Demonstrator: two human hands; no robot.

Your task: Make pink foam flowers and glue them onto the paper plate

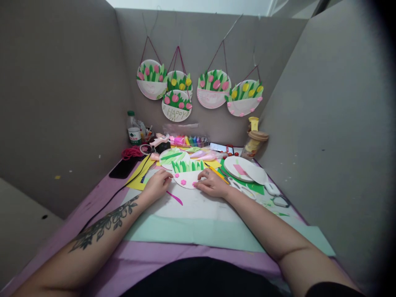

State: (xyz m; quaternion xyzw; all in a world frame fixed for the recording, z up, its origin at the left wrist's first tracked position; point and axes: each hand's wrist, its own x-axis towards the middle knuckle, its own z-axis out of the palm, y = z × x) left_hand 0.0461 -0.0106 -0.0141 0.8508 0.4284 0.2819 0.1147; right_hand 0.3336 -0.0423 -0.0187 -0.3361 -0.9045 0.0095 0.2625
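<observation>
In front of me a paper plate basket [185, 178] lies on the white sheet, with green paper leaves [187, 166] rising from its white half-plate pocket. Pink flowers [183, 182] are spaced along the pocket's curved edge. At its left rim, my left hand [157, 183] is closed, fingertips at the plate. My right hand [213, 183] is bent over the right side, thumb and finger closed at a pink flower [194, 184] near the edge. A magenta paper strip [175, 198] lies just below the plate.
Behind it is another leaf-covered plate [167, 159]. To the right are a yellow pencil [216, 172], scissors [244, 189] and stacked paper plates [235, 168]. A black phone [123, 169], cable and bottle [133, 130] stand left. Finished plate baskets [213, 99] hang on the back panel.
</observation>
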